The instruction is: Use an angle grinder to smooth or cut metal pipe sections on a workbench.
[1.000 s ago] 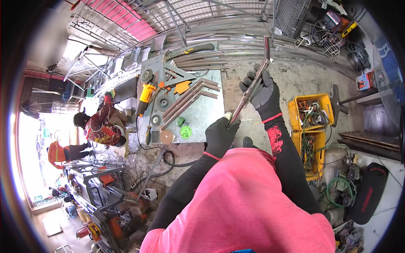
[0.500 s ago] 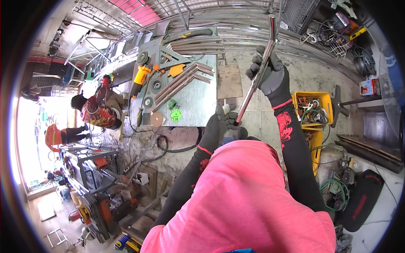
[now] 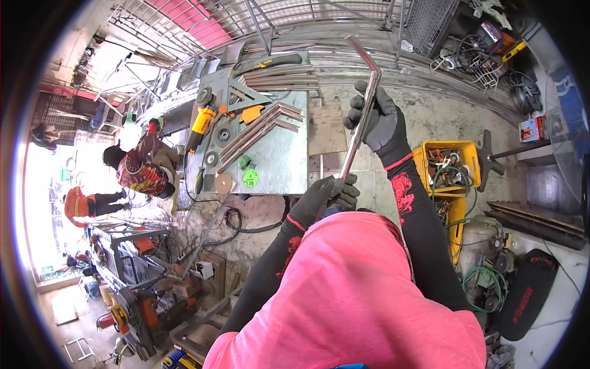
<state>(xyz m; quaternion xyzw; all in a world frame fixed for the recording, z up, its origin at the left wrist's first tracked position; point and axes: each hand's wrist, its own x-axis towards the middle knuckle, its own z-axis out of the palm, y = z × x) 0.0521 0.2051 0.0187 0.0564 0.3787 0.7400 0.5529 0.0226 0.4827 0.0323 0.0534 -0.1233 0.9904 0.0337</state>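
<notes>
The dark-grey-gloved right hand [image 3: 382,128] clamps round a shiny, bent metal bar [image 3: 354,142], slanting just right of the pale, metal-topped worktable [image 3: 279,157]! At its lower end, the dark-grey-gloved left hand [image 3: 329,193] curls; whether it's gripping, I can't tell.

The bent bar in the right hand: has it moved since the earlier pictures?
Yes: the bar has turned, its bent far end swinging left, toward the table.
</notes>
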